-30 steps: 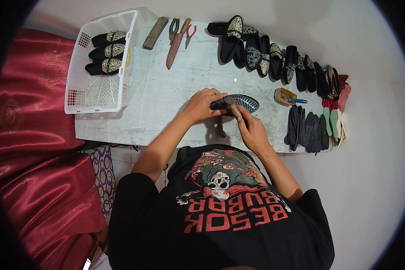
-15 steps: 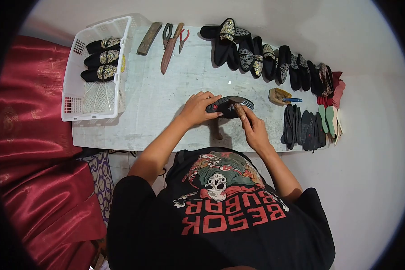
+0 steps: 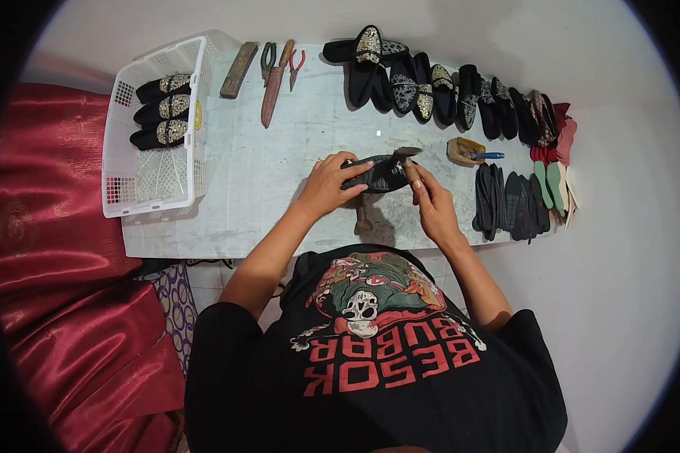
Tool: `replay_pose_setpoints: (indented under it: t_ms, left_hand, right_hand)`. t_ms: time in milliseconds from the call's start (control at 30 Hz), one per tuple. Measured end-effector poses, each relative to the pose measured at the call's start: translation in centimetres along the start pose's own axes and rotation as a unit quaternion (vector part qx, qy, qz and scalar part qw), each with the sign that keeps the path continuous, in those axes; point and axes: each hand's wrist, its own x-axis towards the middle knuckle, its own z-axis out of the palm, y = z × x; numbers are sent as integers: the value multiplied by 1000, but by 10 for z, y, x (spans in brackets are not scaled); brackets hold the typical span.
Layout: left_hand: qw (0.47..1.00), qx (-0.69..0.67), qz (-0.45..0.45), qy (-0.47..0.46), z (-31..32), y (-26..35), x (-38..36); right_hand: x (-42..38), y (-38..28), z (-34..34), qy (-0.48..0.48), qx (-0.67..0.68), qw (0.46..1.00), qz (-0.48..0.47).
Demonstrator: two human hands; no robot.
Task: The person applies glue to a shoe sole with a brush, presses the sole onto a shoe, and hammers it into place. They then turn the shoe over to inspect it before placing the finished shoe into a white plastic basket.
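Note:
My left hand (image 3: 329, 181) grips a black shoe (image 3: 378, 175) at one end, its dark sole turned up. Fingers lie over the shoe's top, with the thumb at its near edge. In my right hand (image 3: 435, 204) is a hammer (image 3: 406, 153), its metal head over the other end of the sole. Under the shoe, a brownish metal foot-like piece (image 3: 363, 220) sticks out toward me; most of it is hidden.
A white plastic basket (image 3: 153, 205) holds several decorated black shoes. Behind are a long block (image 3: 239, 70), a sheathed knife (image 3: 273, 97) and red-handled pliers (image 3: 296, 69). More shoes (image 3: 404, 87) line the back. A glue tub (image 3: 461, 151) and soles (image 3: 491, 202) lie right.
The hammer head has come up and into clear view above the shoe's end. My left hand still holds the shoe, and the camera view has shifted slightly.

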Motion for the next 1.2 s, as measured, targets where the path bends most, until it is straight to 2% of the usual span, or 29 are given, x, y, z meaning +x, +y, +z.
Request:
replay_pose_setpoints:
  t_ms: [33, 100, 133, 167, 233, 300, 400, 433, 500, 567, 633, 700, 767, 800, 900, 1000, 1067, 1200]
  left_hand:
    - [1000, -3, -7, -12, -2, 0, 0]
    - [1000, -8, -12, -16, -4, 2, 1]
    - [1000, -14, -17, -22, -4, 3, 1]
    - [999, -17, -17, -24, -2, 3, 0]
    - [1000, -7, -16, -8, 0, 1, 1]
    - [1000, -12, -23, -5, 3, 5, -6]
    - [999, -20, -44, 6, 6, 9, -8]
    - [998, -29, -58, 8, 6, 12, -8]
    - [998, -15, -66, 15, 6, 19, -9]
    - [997, -1, -80, 16, 12, 28, -13]
    - [994, -9, -106, 38, 11, 27, -4]
    - [992, -4, -118, 35, 10, 32, -3]
    - [992, 0, -124, 28, 11, 36, -1]
    - [991, 4, -129, 26, 11, 38, 0]
    - [990, 17, -141, 15, 10, 44, 4]
    - [985, 10, -174, 3, 10, 52, 6]
    - [981, -19, -192, 8, 16, 57, 6]
    - [975, 7, -222, 26, 29, 63, 6]
  right_hand:
    - [-3, 7, 1, 1, 0, 1000, -1]
    - [-10, 23, 2, 105, -47, 987, -116]
    - [-12, 26, 0, 100, -50, 986, -122]
    - [-14, 29, -2, 100, -51, 987, -119]
    - [-17, 14, -4, 10, -43, 999, -8]
    - [-27, 21, -3, 25, -57, 998, -17]
    - [-31, 41, -2, 33, 52, 998, -6]
    - [-36, 53, 1, 33, 53, 998, -4]
    - [-46, 73, 4, 100, 160, 981, 34]
    - [-56, 103, 6, 178, 219, 959, 0]
    - [-50, 116, 2, 211, 271, 937, -57]
    - [-44, 130, -5, 215, 303, 926, -65]
    - [-32, 146, -13, 253, 120, 960, 17]
    - [-26, 132, -21, 229, 97, 968, 20]
    - [-14, 180, -13, 189, 79, 975, 80]
    - [-13, 226, 1, 149, 53, 984, 85]
    - [-12, 241, 8, 135, 41, 987, 73]
    - [-10, 265, 19, 100, 4, 994, 40]
